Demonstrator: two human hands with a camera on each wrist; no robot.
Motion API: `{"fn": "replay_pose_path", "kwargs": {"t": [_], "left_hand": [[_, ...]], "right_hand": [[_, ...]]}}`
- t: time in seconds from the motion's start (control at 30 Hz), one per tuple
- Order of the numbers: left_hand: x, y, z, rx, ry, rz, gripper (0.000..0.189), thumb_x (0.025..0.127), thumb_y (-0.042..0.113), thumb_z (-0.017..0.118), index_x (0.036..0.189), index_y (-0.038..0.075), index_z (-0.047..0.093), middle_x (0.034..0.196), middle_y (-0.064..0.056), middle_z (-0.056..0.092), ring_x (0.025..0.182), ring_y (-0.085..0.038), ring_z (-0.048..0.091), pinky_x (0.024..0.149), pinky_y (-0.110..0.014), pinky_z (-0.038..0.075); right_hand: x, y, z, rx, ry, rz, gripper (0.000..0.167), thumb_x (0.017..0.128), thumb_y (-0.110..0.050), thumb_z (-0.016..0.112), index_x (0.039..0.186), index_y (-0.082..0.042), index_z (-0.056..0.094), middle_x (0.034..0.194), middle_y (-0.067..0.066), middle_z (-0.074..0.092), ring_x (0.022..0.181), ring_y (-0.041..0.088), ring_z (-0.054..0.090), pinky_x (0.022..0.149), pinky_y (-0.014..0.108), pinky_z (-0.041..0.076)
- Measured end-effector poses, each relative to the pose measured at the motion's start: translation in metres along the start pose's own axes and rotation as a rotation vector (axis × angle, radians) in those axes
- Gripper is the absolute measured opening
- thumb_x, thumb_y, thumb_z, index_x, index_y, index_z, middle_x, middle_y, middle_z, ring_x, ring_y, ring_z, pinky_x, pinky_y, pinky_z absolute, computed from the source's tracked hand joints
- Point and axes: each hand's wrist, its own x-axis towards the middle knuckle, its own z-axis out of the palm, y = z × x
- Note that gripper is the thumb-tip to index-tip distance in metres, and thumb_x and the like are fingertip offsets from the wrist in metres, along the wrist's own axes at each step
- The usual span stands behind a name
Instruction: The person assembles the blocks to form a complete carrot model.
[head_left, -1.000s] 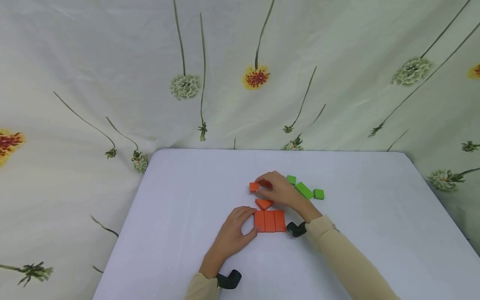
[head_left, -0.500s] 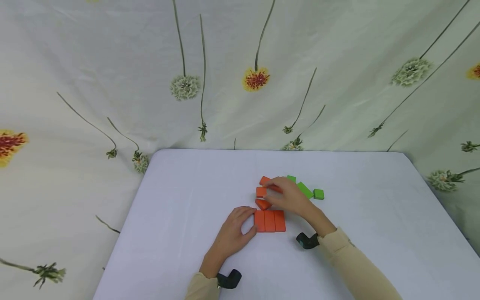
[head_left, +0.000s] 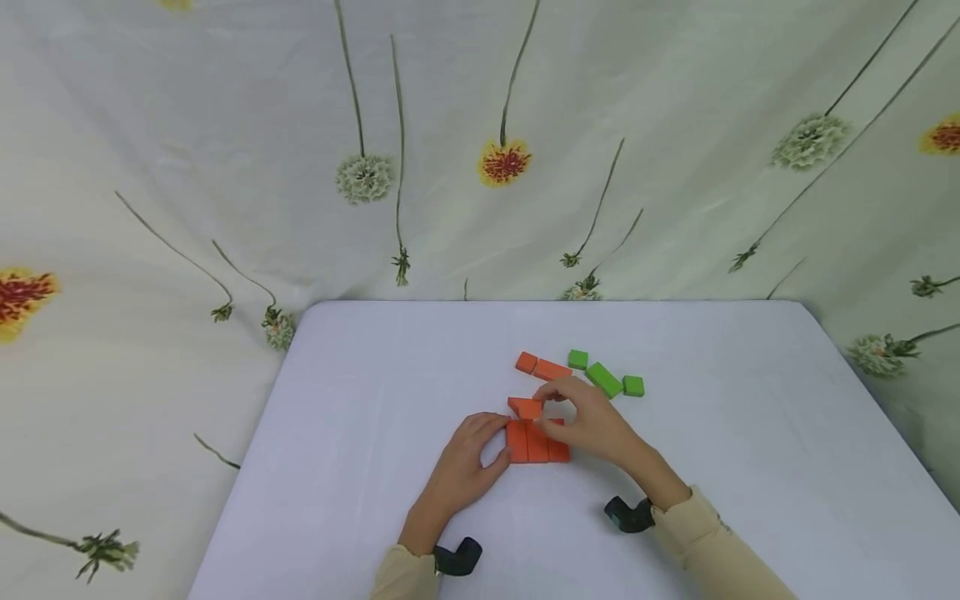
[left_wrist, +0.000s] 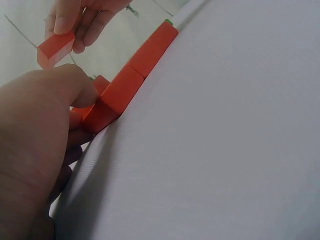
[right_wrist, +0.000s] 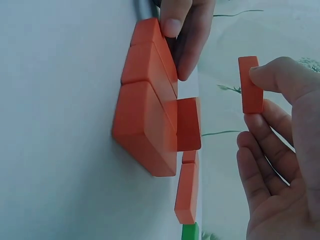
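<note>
Three orange blocks lie side by side in a row (head_left: 537, 450) on the white table. My left hand (head_left: 461, 467) holds the left end block (head_left: 517, 446), thumb at its front corner and fingers at its back corner. Above the row my right hand (head_left: 596, 421) pinches an orange block (right_wrist: 251, 85) between thumb and fingers, raised off the table in both wrist views. Just behind the row sits a wedge-shaped orange block (head_left: 516, 403), partly hidden by the held block in the head view.
Farther back lie a small orange block (head_left: 527, 362) and a longer orange block (head_left: 552, 369). To their right are a green cube (head_left: 577, 359), a long green block (head_left: 603, 379) and another green cube (head_left: 633, 386). A flowered cloth (head_left: 450, 167) hangs behind the table.
My right hand has carried the orange block from the back left toward me, over the row. The orange blocks farther back have come into view. My left hand has stayed in place.
</note>
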Motion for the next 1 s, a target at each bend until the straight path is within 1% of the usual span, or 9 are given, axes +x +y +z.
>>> {"fn": "replay_pose_path", "kwargs": {"t": [0.23, 0.4, 0.53, 0.63, 0.73, 0.87, 1.0], "left_hand": [[0.001, -0.004, 0.002, 0.007, 0.002, -0.012, 0.043, 0.094, 0.018, 0.074, 0.135, 0.010, 0.066, 0.133, -0.005, 0.066, 0.129, -0.023, 0.057, 0.108, -0.042, 0.053], [0.003, -0.005, 0.003, -0.006, 0.006, -0.015, 0.043, 0.094, 0.017, 0.074, 0.136, 0.009, 0.066, 0.133, -0.006, 0.066, 0.129, -0.024, 0.057, 0.109, -0.042, 0.052], [0.002, -0.005, 0.003, 0.002, 0.011, -0.023, 0.043, 0.094, 0.017, 0.074, 0.136, 0.009, 0.066, 0.133, -0.005, 0.066, 0.129, -0.024, 0.057, 0.108, -0.043, 0.053], [0.001, -0.004, 0.002, 0.001, 0.011, -0.033, 0.043, 0.094, 0.016, 0.075, 0.136, 0.010, 0.066, 0.133, -0.005, 0.066, 0.129, -0.024, 0.057, 0.109, -0.043, 0.052], [0.000, -0.002, 0.000, -0.007, 0.008, -0.040, 0.043, 0.094, 0.016, 0.075, 0.136, 0.010, 0.066, 0.133, -0.005, 0.066, 0.130, -0.023, 0.057, 0.110, -0.043, 0.051], [0.001, 0.001, 0.000, -0.007, 0.004, -0.038, 0.043, 0.095, 0.017, 0.074, 0.136, 0.010, 0.066, 0.133, -0.005, 0.066, 0.130, -0.023, 0.057, 0.110, -0.043, 0.051], [0.001, 0.002, 0.001, -0.006, 0.001, -0.038, 0.043, 0.094, 0.017, 0.075, 0.136, 0.010, 0.065, 0.133, -0.005, 0.066, 0.130, -0.023, 0.057, 0.110, -0.043, 0.051]], "right_hand": [[-0.018, -0.002, 0.006, -0.029, -0.019, 0.027, 0.034, 0.087, -0.015, 0.082, 0.118, -0.016, 0.070, 0.113, -0.006, 0.070, 0.105, 0.022, 0.066, 0.092, 0.043, 0.060], [-0.030, 0.003, 0.014, -0.044, -0.022, 0.000, 0.034, 0.087, -0.018, 0.083, 0.119, -0.016, 0.071, 0.114, -0.007, 0.070, 0.104, 0.017, 0.064, 0.092, 0.040, 0.059], [-0.038, 0.009, 0.021, -0.037, -0.030, -0.024, 0.033, 0.087, -0.014, 0.082, 0.118, -0.017, 0.070, 0.113, -0.007, 0.070, 0.102, 0.014, 0.063, 0.090, 0.034, 0.059], [-0.043, 0.010, 0.025, -0.021, -0.040, -0.033, 0.033, 0.086, -0.012, 0.082, 0.116, -0.018, 0.070, 0.111, -0.008, 0.069, 0.100, 0.013, 0.061, 0.088, 0.030, 0.058], [-0.047, 0.009, 0.027, -0.025, -0.055, -0.018, 0.033, 0.086, -0.016, 0.083, 0.116, -0.021, 0.070, 0.110, -0.013, 0.067, 0.099, 0.012, 0.059, 0.088, 0.028, 0.056], [-0.051, 0.008, 0.028, -0.060, -0.074, -0.009, 0.032, 0.086, -0.022, 0.084, 0.114, -0.025, 0.069, 0.106, -0.017, 0.065, 0.100, 0.008, 0.057, 0.089, 0.027, 0.055], [-0.055, 0.005, 0.028, -0.091, -0.070, -0.024, 0.030, 0.085, -0.024, 0.085, 0.111, -0.025, 0.070, 0.104, -0.015, 0.065, 0.100, 0.006, 0.054, 0.087, 0.026, 0.055]]}}
